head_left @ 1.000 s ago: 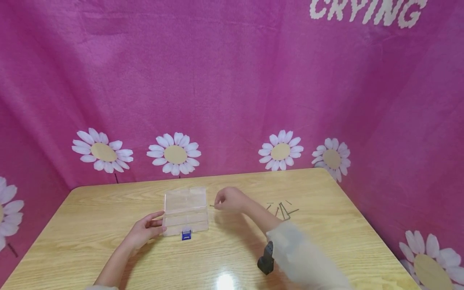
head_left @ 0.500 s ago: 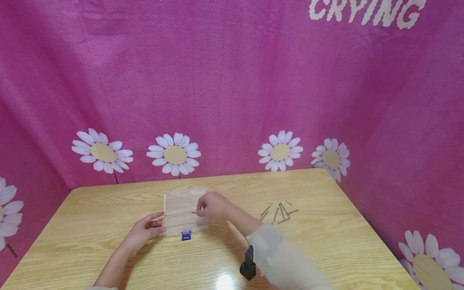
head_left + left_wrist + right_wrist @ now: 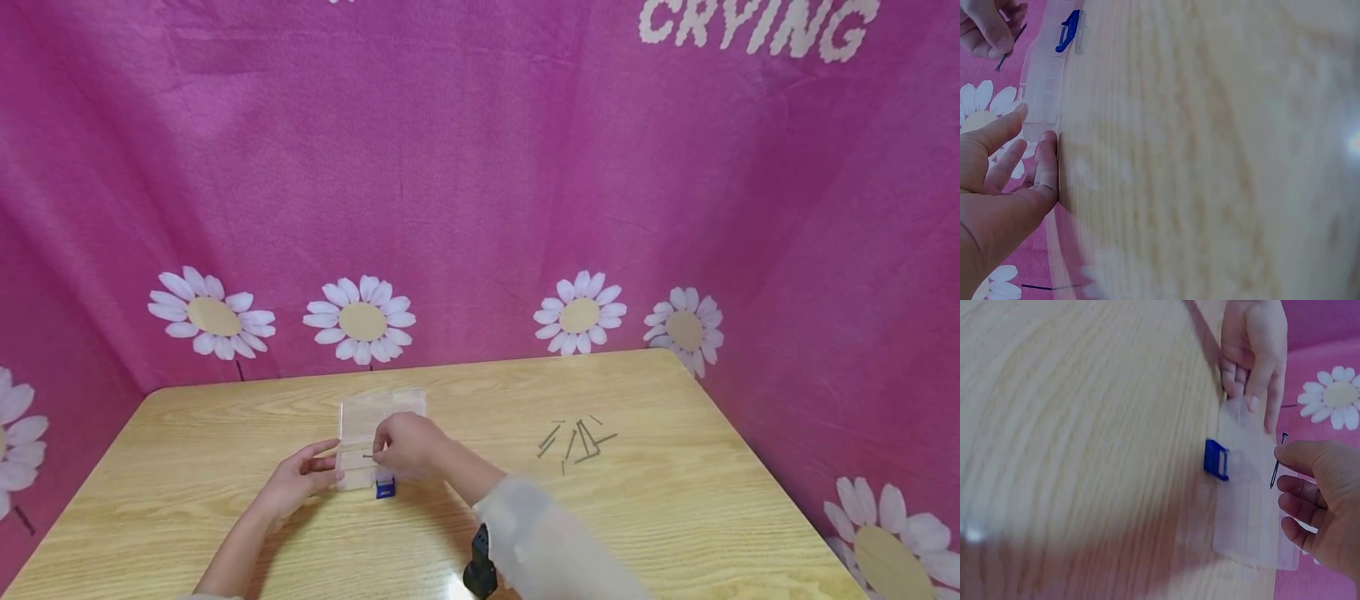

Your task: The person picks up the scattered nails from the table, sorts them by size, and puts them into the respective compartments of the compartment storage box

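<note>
A clear plastic compartment box (image 3: pixel 358 477) lies on the table with its lid (image 3: pixel 367 408) raised toward the back and a blue latch (image 3: pixel 386 487) at its front. My left hand (image 3: pixel 296 482) touches the box's left side, thumb and fingers spread and mostly straight. Over the compartments is my right hand (image 3: pixel 411 442), pinching a dark nail (image 3: pixel 1277 462) between thumb and index finger. In the right wrist view the nail's flat head points toward the left hand's side, and the other fingers curl loosely below it. The nail also shows in the left wrist view, above the box's edge.
Several loose nails (image 3: pixel 587 442) of different lengths lie scattered to the right on the wooden table (image 3: pixel 675 500). A pink cloth (image 3: pixel 480 208) printed with daisies hangs right behind the table. A black device (image 3: pixel 480 567) is strapped at the right wrist.
My right hand has carried the nail leftward from beside the box to over its compartments. The left hand and the box have stayed in place.
</note>
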{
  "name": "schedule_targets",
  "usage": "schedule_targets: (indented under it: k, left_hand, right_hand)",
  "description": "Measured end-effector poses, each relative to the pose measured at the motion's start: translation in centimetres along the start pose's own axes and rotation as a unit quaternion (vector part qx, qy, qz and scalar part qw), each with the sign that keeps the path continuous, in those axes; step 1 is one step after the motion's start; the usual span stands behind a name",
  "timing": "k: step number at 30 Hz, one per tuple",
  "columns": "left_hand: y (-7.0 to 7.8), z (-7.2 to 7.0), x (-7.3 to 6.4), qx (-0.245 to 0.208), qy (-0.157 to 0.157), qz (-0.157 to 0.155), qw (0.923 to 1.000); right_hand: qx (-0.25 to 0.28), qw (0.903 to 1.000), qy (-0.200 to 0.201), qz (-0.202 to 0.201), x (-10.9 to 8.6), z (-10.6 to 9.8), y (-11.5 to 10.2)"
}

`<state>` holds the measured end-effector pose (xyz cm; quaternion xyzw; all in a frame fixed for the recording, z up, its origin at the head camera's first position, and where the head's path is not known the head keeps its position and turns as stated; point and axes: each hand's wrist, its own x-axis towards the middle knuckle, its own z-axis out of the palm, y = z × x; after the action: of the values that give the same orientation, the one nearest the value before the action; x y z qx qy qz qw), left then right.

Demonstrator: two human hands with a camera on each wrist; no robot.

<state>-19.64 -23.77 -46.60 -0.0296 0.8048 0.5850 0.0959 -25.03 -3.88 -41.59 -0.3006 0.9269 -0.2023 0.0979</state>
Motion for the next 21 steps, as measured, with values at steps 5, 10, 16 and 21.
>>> schedule_targets:
  k: [5,10,16,21]
  left_hand:
    - [0.0,0.0,0.1,-0.005,-0.006,0.004,1.0000]
    - [-0.1,0.0,0.1,-0.003,0.000,-0.001,1.0000]
    - [-0.3,0.0,0.1,-0.004,0.004,-0.001,1.0000]
    - [-0.2,0.1,0.0,-0.005,-0.001,0.006,1.0000]
  right_hand:
    - [-0.006,1.0000,0.001,-0.003,0.2,0.9,-0.7]
    - [-0.007,0.9999,0.007,-0.001,0.3,1.5,-1.2]
    - [-0.023,0.9996,0.014,0.011,0.5,2.5,-1.5]
    - [-0.045,0.9988,0.017,0.002,0.4,2.7,-2.3]
